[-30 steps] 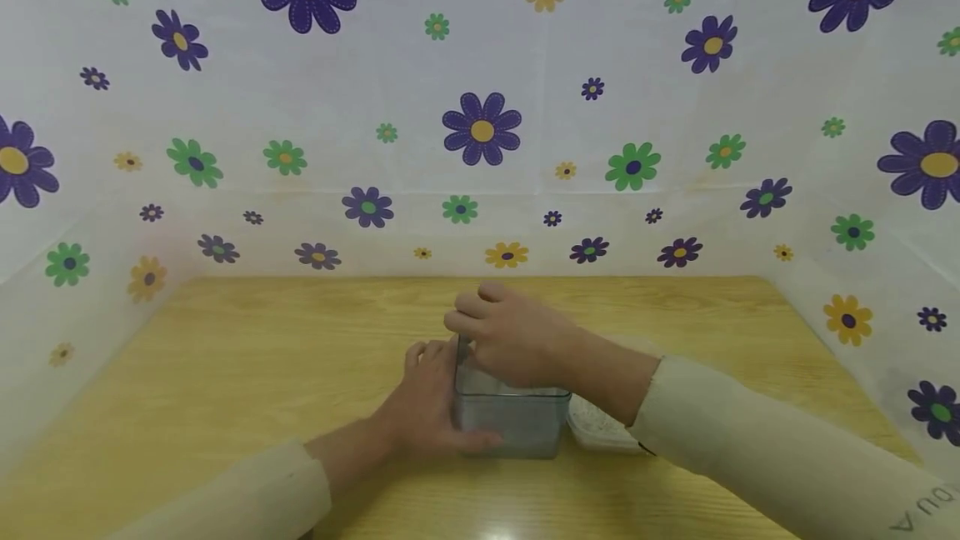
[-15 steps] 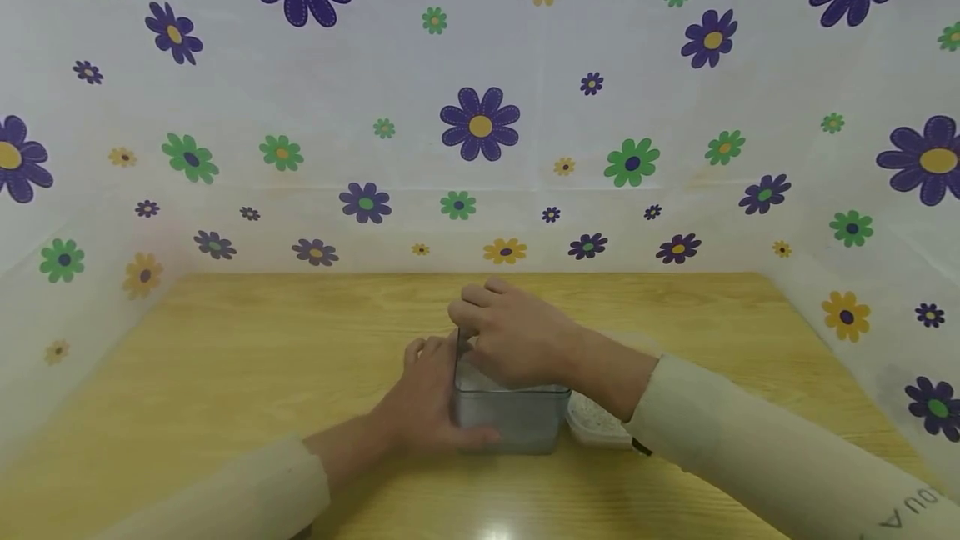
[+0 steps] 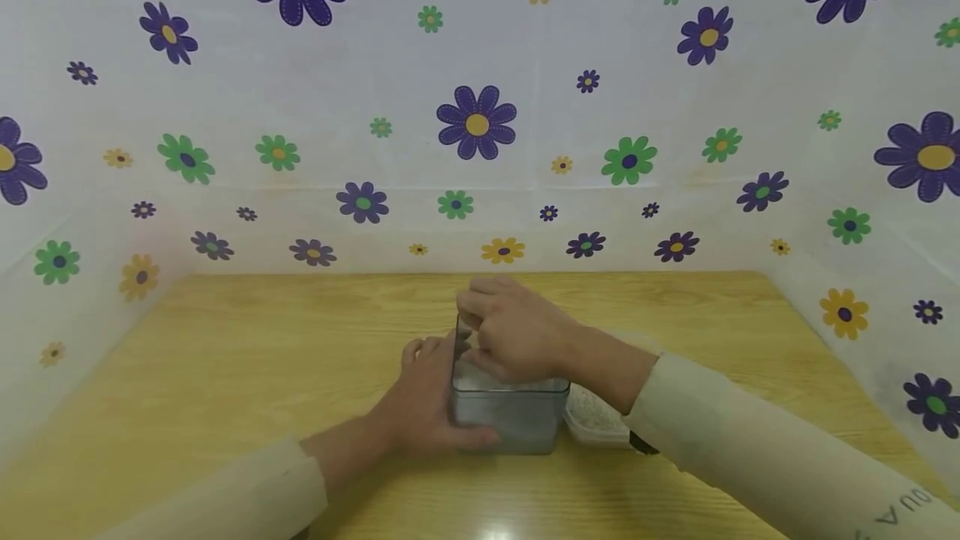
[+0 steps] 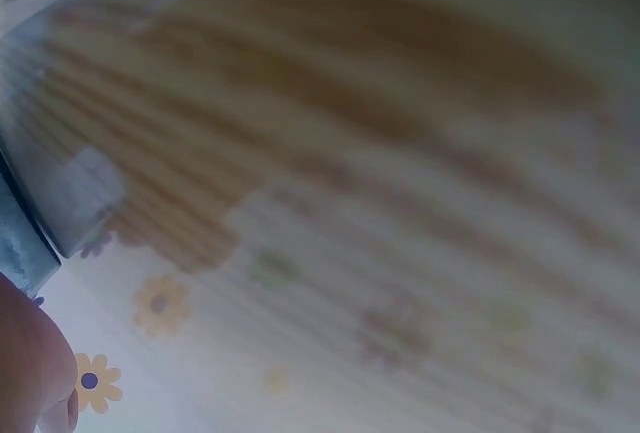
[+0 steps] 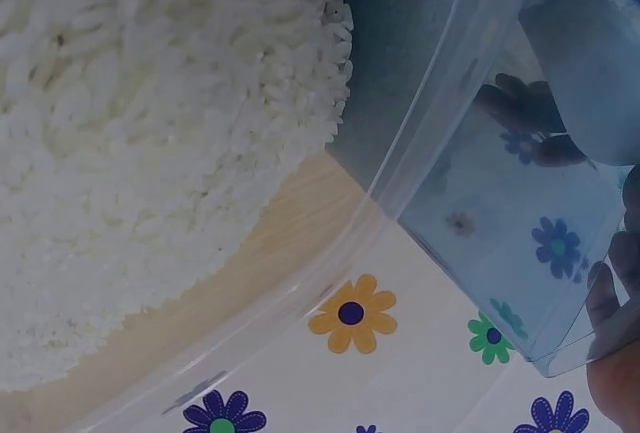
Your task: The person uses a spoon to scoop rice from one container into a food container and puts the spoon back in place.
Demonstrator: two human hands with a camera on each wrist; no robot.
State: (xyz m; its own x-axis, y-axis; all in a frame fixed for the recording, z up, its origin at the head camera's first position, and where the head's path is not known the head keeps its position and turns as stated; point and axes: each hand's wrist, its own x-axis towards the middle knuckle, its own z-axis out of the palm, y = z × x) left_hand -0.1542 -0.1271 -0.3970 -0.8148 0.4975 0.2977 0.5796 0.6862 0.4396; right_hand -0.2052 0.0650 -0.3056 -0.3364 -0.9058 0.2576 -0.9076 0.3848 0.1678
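Observation:
A clear, bluish square-sided container (image 3: 510, 423) stands on the table in the head view. My left hand (image 3: 423, 402) holds it at the left side, thumb along the front wall and fingers round toward the back. Over its open top is my right hand (image 3: 521, 336), fingers curled by the rear left rim and thumb down inside. I cannot tell whether these fingers hold anything. Under the right forearm sits a clear tub of white rice (image 3: 596, 419); the right wrist view shows the rice (image 5: 150, 133) close up. Fingers (image 5: 620, 263) appear beside the bluish wall there.
The wood-grain table (image 3: 247, 357) ends at a white flowered cloth (image 3: 405, 157) that rises behind it and on both sides. A small dark object (image 3: 642, 442) shows below the right sleeve. The left wrist view is mostly blurred.
My right hand has shifted slightly right over the container, its knuckles drawing away from the left rim. My left hand keeps its hold. The head view has tilted a little.

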